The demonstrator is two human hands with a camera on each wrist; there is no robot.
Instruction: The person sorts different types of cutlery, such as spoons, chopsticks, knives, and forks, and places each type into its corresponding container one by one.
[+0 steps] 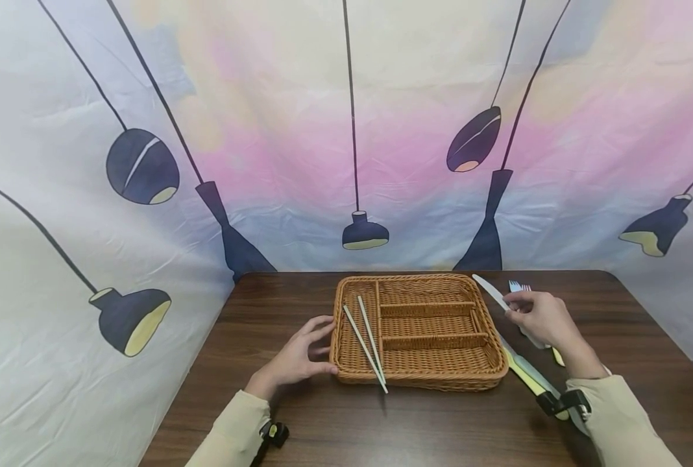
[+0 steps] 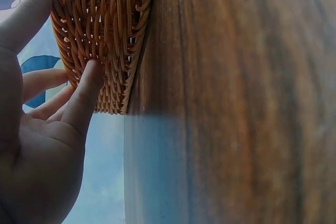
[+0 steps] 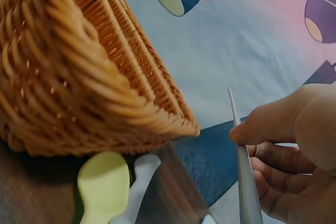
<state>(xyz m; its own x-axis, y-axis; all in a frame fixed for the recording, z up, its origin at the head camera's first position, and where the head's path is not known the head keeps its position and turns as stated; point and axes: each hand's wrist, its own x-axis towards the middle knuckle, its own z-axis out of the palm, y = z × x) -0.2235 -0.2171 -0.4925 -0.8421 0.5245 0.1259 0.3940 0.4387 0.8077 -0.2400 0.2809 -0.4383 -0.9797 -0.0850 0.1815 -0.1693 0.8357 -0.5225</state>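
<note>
A brown wicker basket (image 1: 428, 377) with several compartments sits on the table. Two pale chopsticks (image 1: 358, 336) lie in its left compartment, their near ends jutting over the front rim. My left hand (image 1: 296, 355) touches the basket's left side with spread fingers; in the left wrist view a fingertip rests against the woven wall (image 2: 100, 30). Beyond the basket's right side, my right hand (image 1: 542, 319) pinches a table knife (image 1: 489, 288) between thumb and fingers, its blade pointing far left. The right wrist view shows this knife (image 3: 247, 182) edge-on. A fork (image 1: 516, 285) shows behind the right hand.
Alongside the basket's right edge lie a yellow utensil with a rounded end (image 3: 104, 182) and a grey one (image 3: 140, 182), partly under the right wrist. Another yellow end (image 1: 558, 357) shows beside the right hand. A lamp-printed cloth (image 1: 300, 162) hangs behind the table (image 1: 335, 428).
</note>
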